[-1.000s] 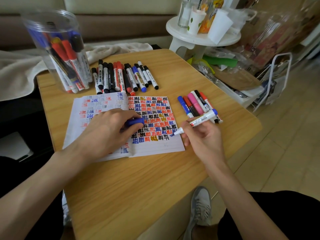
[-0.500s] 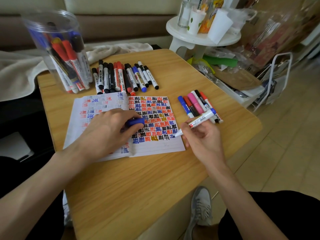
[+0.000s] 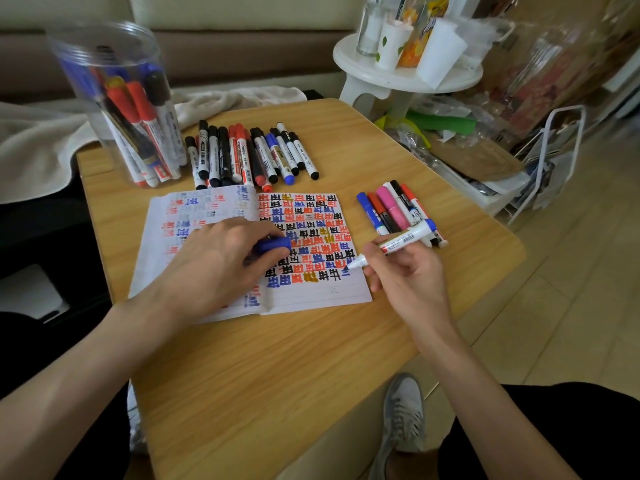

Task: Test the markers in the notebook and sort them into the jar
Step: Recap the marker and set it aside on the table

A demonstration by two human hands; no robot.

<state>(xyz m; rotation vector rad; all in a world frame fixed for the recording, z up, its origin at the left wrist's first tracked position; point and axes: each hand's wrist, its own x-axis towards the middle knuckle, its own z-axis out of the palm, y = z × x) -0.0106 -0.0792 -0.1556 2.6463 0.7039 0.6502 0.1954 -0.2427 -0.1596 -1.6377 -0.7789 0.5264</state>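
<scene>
Right hand [image 3: 405, 271]: your fingers pinch marker [image 3: 398, 241], tip at right edge of notebook [image 3: 311, 292], barrel slanting up-right. Left hand [image 3: 221, 261]: grips cap [image 3: 273, 244], resting on notebook, left of that tip. Jar [image 3: 114, 98]: rear left, nearer your left.

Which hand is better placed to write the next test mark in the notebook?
The right hand: it pinches the uncapped marker, whose tip sits at the end of a written row in the notebook. The left hand rests on the page and holds only the blue cap.
</scene>
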